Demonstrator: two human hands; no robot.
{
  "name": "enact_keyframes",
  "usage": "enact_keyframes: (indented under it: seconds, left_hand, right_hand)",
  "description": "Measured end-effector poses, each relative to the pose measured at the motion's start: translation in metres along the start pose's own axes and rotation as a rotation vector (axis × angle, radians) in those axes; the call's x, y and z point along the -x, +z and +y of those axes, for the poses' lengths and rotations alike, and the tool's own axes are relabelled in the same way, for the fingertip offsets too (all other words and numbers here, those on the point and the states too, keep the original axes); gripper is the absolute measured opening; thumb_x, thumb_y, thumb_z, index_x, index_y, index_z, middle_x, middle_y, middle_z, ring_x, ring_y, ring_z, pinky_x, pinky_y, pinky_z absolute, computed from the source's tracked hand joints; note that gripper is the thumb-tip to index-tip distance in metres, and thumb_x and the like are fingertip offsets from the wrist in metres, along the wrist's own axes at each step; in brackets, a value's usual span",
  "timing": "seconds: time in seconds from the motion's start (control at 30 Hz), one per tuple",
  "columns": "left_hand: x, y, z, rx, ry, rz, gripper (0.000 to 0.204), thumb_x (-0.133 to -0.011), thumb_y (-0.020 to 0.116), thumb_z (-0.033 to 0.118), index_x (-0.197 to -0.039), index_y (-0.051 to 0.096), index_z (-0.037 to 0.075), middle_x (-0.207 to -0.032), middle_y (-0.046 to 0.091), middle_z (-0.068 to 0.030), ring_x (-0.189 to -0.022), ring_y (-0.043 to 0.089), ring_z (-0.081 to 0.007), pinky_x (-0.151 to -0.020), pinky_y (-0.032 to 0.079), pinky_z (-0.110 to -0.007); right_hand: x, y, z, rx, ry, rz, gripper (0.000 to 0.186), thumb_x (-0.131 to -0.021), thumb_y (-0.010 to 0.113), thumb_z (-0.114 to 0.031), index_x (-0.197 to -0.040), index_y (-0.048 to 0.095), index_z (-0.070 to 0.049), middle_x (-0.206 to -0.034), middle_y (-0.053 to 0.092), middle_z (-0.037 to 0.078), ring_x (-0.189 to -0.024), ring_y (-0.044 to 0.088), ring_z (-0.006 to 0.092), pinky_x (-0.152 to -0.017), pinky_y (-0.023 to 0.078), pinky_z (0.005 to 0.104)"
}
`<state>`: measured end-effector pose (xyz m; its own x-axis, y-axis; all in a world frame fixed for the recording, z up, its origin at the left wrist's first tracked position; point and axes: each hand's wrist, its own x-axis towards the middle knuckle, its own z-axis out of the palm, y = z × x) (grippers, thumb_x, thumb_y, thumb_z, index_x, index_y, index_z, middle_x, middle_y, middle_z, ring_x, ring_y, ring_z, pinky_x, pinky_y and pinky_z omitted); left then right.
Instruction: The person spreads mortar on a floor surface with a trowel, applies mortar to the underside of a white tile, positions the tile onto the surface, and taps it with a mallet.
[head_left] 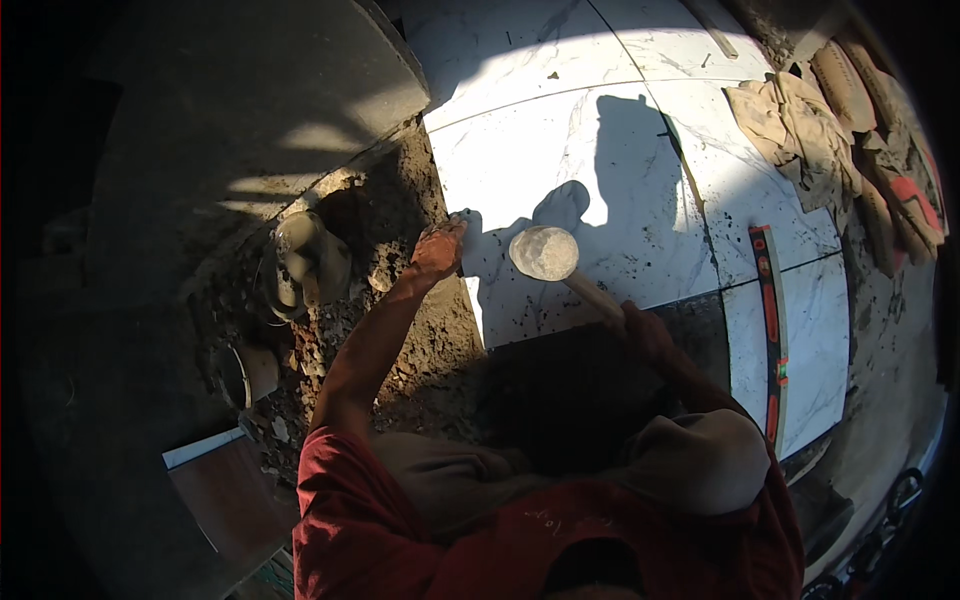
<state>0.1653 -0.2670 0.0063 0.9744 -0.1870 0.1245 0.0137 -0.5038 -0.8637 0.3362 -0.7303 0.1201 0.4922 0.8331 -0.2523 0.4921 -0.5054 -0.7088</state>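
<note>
My right hand is closed round the wooden handle of a mallet. Its pale, rounded head is over a large white marble-patterned tile, and the shadow falls on that tile. At the tile's left edge is my left hand, its fingers bunched together and reaching just over the edge onto the surface; their tips are hard to make out. Rough mortar and soil lie under my left forearm. A dark shadowed gap lies between my knees and the tile's near edge.
On the right-hand tiles rests a red-and-black spirit level. Beyond it are a crumpled cloth and several sacks. To the left stand a dirty rounded container and a round tub. A reddish board lies at lower left.
</note>
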Motion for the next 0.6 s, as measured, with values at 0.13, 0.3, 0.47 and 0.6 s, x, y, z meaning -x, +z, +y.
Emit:
enact_keyframes:
  seconds: [0.13, 0.3, 0.47, 0.6]
  left_hand:
    - [-0.041, -0.037, 0.003, 1.27, -0.241, -0.251, 0.05, -0.092, 0.045, 0.031, -0.138, 0.045, 0.011, -0.138, 0.048, -0.0091, -0.127, 0.044, -0.0211, -0.103, 0.037, -0.039]
    - [-0.055, -0.071, -0.024, 1.26, -0.205, -0.462, 0.055, -0.091, 0.043, 0.035, -0.141, 0.041, 0.012, -0.143, 0.042, -0.0106, -0.132, 0.039, -0.0261, -0.108, 0.031, -0.042]
    - [-0.078, -0.099, -0.041, 1.468, -0.301, -0.768, 0.059, -0.091, 0.04, 0.041, -0.145, 0.035, 0.017, -0.149, 0.035, -0.0081, -0.138, 0.03, -0.0261, -0.113, 0.022, -0.044]
    - [-0.066, -0.086, -0.034, 1.467, -0.276, -0.632, 0.059, -0.089, 0.041, 0.037, -0.145, 0.035, 0.02, -0.15, 0.034, -0.0073, -0.139, 0.028, -0.0266, -0.114, 0.021, -0.044]
  right_hand:
    - [0.007, -0.001, 0.034, 0.094, 0.131, -0.02, 0.034, -0.091, 0.057, -0.038, -0.095, 0.05, -0.005, -0.074, 0.062, 0.022, -0.072, 0.061, 0.0439, -0.059, 0.047, 0.0497]
    - [0.013, 0.008, 0.035, 0.063, 0.002, 0.132, 0.033, -0.091, 0.056, -0.038, -0.093, 0.05, -0.006, -0.072, 0.062, 0.022, -0.069, 0.062, 0.0443, -0.058, 0.049, 0.0511]
    - [0.011, -0.017, 0.025, 0.055, 0.13, 0.024, 0.033, -0.091, 0.057, -0.036, -0.097, 0.051, -0.004, -0.072, 0.061, 0.021, -0.068, 0.061, 0.0423, -0.058, 0.047, 0.0485]
    - [0.011, -0.004, 0.031, 0.04, 0.109, 0.086, 0.032, -0.091, 0.056, -0.036, -0.097, 0.052, -0.005, -0.07, 0.061, 0.02, -0.066, 0.061, 0.0417, -0.059, 0.048, 0.0492]
